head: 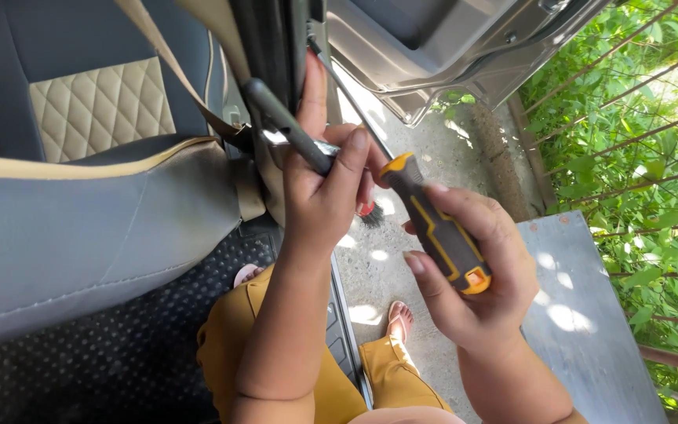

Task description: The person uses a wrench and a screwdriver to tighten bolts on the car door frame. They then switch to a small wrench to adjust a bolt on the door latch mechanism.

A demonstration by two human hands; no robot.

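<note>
Beside an open car door, above a concrete floor (425, 141) edged with green foliage, a person worked at the door pillar (272, 39) by a grey-and-beige seat (80, 196). Left hand (319, 192) was closed around a dark metal shaft (288, 126) set against the pillar, while right hand (476, 271) gripped a screwdriver's black-and-orange handle (437, 228). Whatever fastening they addressed was hidden, so progress could not be judged.

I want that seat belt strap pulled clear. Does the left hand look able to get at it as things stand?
Probably yes, but not while occupied: the left hand grips a dark metal bar, and the beige seat belt strap passes just beside it, with nothing between them. It would need to release the bar first.
</note>
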